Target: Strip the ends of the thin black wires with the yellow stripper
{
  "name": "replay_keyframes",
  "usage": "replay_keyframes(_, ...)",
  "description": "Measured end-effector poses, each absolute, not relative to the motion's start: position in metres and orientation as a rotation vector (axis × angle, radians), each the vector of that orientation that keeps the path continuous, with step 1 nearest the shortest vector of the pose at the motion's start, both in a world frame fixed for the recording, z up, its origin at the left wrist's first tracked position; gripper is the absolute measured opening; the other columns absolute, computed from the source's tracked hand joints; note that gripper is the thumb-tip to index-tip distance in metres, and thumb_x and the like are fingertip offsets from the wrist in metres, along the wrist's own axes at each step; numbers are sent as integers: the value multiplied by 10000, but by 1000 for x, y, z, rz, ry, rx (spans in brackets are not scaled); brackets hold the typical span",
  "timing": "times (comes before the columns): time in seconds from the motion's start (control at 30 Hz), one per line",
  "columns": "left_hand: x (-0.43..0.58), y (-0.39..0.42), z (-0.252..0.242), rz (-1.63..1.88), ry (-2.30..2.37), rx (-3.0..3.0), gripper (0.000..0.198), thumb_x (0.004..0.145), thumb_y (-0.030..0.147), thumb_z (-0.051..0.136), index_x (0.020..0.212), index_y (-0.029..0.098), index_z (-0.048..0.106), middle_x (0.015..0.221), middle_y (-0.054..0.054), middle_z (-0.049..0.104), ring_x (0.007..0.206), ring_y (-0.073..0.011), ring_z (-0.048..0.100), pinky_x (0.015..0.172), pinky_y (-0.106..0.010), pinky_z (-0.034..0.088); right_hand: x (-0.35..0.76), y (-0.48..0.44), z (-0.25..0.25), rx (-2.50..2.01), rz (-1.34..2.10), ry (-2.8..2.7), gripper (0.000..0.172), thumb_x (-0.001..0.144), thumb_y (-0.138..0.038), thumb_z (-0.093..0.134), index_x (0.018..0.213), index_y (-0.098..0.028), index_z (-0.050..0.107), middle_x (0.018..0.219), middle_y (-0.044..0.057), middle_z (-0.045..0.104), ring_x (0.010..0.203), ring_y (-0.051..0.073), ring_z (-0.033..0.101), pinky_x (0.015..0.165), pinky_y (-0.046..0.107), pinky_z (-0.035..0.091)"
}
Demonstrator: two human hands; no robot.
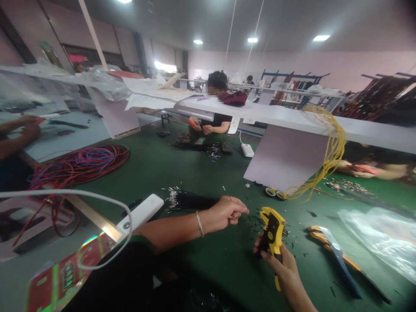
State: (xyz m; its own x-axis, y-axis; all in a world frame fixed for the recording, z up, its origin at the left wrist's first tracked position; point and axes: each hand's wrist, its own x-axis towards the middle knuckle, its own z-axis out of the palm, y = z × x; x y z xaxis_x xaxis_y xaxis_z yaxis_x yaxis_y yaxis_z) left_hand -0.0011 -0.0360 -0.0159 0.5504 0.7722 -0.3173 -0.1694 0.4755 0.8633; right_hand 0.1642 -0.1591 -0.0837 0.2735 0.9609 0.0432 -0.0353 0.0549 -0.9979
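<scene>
Left hand (pixel 224 213): closed, fingertips pinching a thin wire (pixel 229 196); a silver bangle (pixel 199 223) circles the wrist.
Right hand (pixel 280 260): wrapped around the grip of a yellow-and-black plastic wire stripper (pixel 272 227), which stands upright, just beside the left hand.
Table: covered in green matting (pixel 211 277), scattered with small black insulation scraps (pixel 256 225).
Ahead of left hand: a bundle of black wires with silvery ends (pixel 190 200) lies flat.
Right of the stripper: long-handled orange-and-blue cutters (pixel 336 255) lie near a transparent plastic bag (pixel 373 238).
Left side: a coil of red and blue wire (pixel 78 173) lies near a white oblong device (pixel 139 214) with a looped white cable (pixel 97 199).
Above: yellow wires (pixel 331 147) drape over a white raised shelf (pixel 276 115).
Across the table: a seated co-worker's hands (pixel 208 129) work above a pile of black wires (pixel 198 147).
</scene>
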Motion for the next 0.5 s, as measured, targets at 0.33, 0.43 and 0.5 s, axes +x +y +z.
replay_keyframes(0.33, -1, -36, -17, 657, 776, 898, 88, 624, 125, 707, 628, 118, 619, 372, 88, 344, 367, -27, 207, 414, -219, 147, 165, -159, -86, -1249, 977, -1011, 367, 671, -410, 759, 928, -160, 680, 780, 70, 683, 666, 232, 630, 636, 322, 505)
replay_keyframes(0.43, -1, -36, -17, 661, 780, 908, 86, 626, 126, 707, 629, 117, 621, 376, 88, 344, 367, -27, 204, 415, -221, 145, 166, -159, -86, -1256, 984, -1022, 365, 672, -412, 760, 922, -160, 677, 786, 72, 685, 669, 233, 633, 652, 328, 509)
replay_keyframes(0.5, -1, -36, -17, 664, 776, 911, 71, 632, 119, 694, 628, 118, 623, 373, 86, 344, 365, -29, 204, 413, -223, 143, 166, -159, -86, -1253, 989, -1017, 368, 669, -404, 766, 932, -161, 680, 787, 71, 685, 669, 228, 632, 657, 325, 510)
